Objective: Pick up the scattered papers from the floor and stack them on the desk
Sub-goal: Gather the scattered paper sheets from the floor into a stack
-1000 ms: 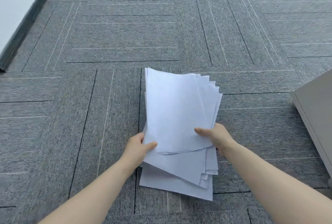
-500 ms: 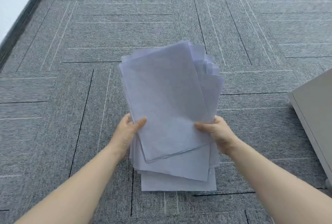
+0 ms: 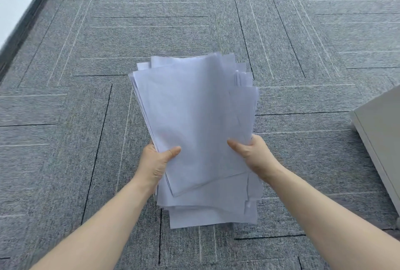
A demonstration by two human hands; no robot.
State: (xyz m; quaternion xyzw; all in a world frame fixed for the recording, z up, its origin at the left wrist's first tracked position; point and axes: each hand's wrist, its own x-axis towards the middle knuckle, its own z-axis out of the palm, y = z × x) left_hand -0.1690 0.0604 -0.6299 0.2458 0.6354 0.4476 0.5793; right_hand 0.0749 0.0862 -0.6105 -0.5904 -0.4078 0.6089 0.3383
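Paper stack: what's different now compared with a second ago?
The paper stack has been lifted off the carpet and tipped up toward the camera, its far edge rising. Both hands rose with it. The left hand and right hand keep the same grip on the near sides, thumbs on top. The sheets stay unevenly fanned, and the grey cabinet stays at the right.
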